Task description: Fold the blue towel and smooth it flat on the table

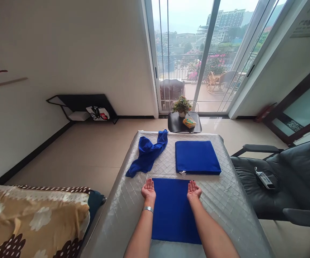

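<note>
A blue cloth (174, 211) lies flat in a rectangle on the quilted mattress (117, 211), right in front of me. My left hand (148, 189) rests palm up at its upper left edge, fingers stretched out, and a silver band circles that wrist. At the upper right edge my right hand (194, 190) is likewise palm up with fingers extended. Neither hand grips anything. Beyond, to the right, sits a neat folded stack of blue cloth (197, 156) with a small white tag at its near edge. A crumpled blue cloth (149, 154) lies at the far left.
A black chair (171, 123) with a potted plant (182, 105) and a yellow packet (189, 123) stands past the mattress. On the right, a black armchair (267, 168) bears a power strip (265, 180). Patterned bedding (36, 218) is at lower left.
</note>
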A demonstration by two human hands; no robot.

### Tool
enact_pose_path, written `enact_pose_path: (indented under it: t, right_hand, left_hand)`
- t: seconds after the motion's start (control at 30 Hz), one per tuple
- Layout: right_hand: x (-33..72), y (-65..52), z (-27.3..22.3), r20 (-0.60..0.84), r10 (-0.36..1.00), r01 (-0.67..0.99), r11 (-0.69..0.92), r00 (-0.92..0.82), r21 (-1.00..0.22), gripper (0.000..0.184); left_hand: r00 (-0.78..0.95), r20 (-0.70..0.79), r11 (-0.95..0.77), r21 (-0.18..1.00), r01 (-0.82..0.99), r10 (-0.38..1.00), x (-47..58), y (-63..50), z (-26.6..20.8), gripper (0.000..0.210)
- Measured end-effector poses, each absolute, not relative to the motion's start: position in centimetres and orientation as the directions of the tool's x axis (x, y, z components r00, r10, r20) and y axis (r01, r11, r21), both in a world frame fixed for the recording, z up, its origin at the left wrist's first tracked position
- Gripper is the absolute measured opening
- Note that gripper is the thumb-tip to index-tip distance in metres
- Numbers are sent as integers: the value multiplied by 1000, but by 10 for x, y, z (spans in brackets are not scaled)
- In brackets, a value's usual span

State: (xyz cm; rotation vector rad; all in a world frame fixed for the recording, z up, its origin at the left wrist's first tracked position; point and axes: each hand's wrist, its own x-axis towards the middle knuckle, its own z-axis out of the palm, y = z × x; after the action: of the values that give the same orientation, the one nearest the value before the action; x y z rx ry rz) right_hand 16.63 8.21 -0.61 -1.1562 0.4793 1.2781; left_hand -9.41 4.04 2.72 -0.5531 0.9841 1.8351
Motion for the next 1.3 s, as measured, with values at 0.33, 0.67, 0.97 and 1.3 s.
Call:
enact_pose_path:
  t: [0.33, 0.67, 0.97, 1.3]
  right_hand:
    - [164, 80, -11, -816, 490, -897, -140, 306, -420, 29]
    - [163, 83, -12, -832, 460, -898, -147, 309, -415, 31]
    - [164, 84, -4, -839, 455, -903, -150, 298, -402, 34]
    - [165, 84, -1, -833, 463, -898, -154, 302, -411, 40]
  left_hand:
    - [-103, -752, 53, 180, -982, 651, 86, 61, 16, 30]
    - [-221, -786, -20, 256, -966, 577, 55, 65, 6, 36]
    - [-461, -783, -214, 409, -887, 416, -76, 56, 12, 46]
    - [-487, -773, -206, 442, -873, 406, -104, 50, 13, 43]
